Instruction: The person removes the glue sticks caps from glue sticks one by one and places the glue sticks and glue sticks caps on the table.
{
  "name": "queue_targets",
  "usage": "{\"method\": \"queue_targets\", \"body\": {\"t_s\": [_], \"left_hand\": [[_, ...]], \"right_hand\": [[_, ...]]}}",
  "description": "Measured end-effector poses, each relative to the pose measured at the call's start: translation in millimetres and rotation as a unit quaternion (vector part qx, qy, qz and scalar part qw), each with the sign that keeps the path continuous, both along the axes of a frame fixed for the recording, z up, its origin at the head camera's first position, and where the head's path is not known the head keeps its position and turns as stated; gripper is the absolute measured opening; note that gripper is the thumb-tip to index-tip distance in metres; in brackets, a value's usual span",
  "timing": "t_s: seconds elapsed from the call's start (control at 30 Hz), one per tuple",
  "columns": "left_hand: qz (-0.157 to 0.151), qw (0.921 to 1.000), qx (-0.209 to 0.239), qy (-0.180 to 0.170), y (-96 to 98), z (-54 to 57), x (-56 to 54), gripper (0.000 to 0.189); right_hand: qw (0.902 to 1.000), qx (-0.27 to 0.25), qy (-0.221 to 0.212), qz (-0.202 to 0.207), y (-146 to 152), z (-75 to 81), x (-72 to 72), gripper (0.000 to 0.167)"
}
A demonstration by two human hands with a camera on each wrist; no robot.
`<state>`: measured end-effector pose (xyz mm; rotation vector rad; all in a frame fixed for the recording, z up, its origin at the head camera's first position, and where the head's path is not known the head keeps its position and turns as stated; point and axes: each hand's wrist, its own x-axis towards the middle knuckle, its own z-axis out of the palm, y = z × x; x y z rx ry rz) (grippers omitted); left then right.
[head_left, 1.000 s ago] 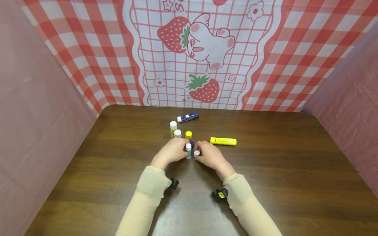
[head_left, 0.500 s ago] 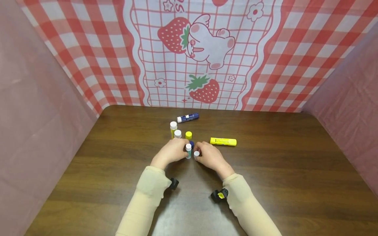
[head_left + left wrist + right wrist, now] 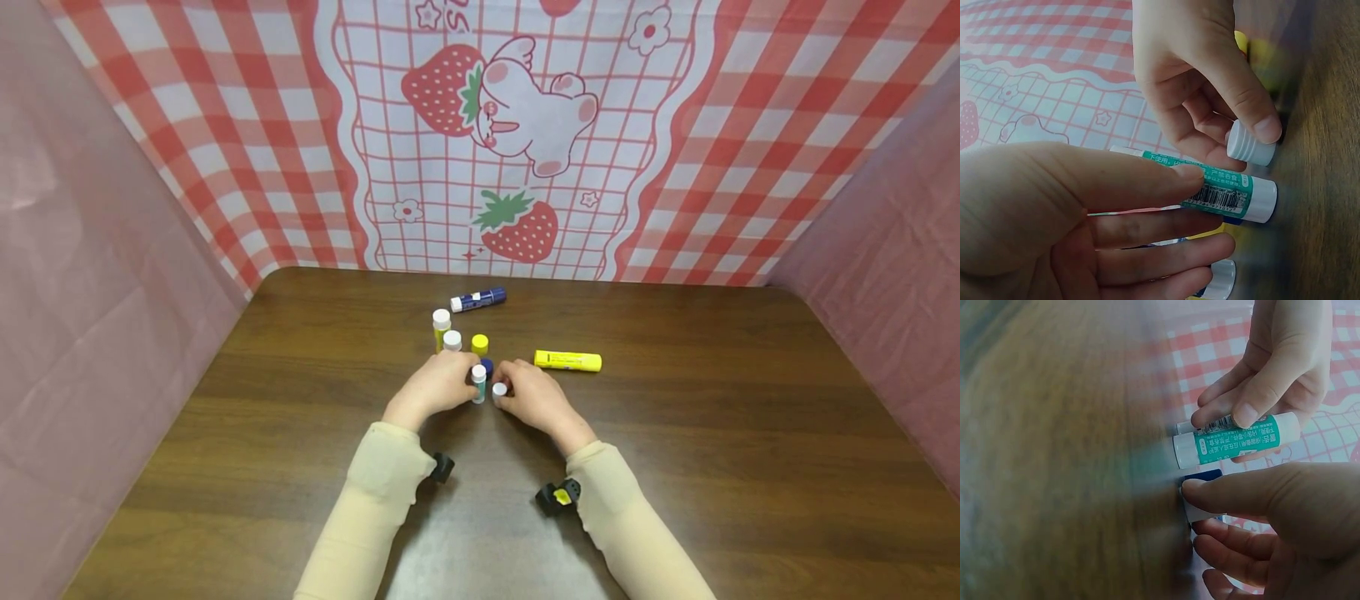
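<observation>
A glue stick with a green label and white ends stands upright on the table, pinched between thumb and fingers of my left hand. Its printed label and barcode face the left wrist camera. Just to the right, my right hand pinches a small white cap by its sides, close to the tabletop. The right wrist view has my thumb over much of this cap, with the glue stick beside it. A narrow gap separates the two. Behind them is a dark blue cap, partly covered by my left fingers.
Beyond my left hand stand a yellow glue stick with a white top and another white-topped one. Near them sits a yellow cap. A blue glue stick lies farther back, a yellow tube to the right.
</observation>
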<state>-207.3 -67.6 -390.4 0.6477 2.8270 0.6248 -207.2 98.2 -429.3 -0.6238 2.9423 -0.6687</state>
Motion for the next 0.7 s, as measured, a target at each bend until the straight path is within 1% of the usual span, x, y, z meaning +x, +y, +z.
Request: {"method": "queue_targets", "body": {"t_s": [0.23, 0.5, 0.7], "left_hand": [[0.000, 1.0000, 0.001, 0.003, -0.4, -0.1, -0.2, 0.011], [0.003, 0.9996, 0.022, 0.020, -0.3, 0.7, 0.3, 0.018], [0.006, 0.9991, 0.041, 0.009, 1.5, 3.8, 2.1, 0.024]], "right_hand": [[0.9999, 0.007, -0.011, 0.000, 0, 2.0, 1.4, 0.024], [0.9995, 0.014, -0.027, 0.006, 1, 7.7, 3.9, 0.030], [0.9990, 0.016, -0.033, 0.026, 5, 10.3, 3.8, 0.033]]}}
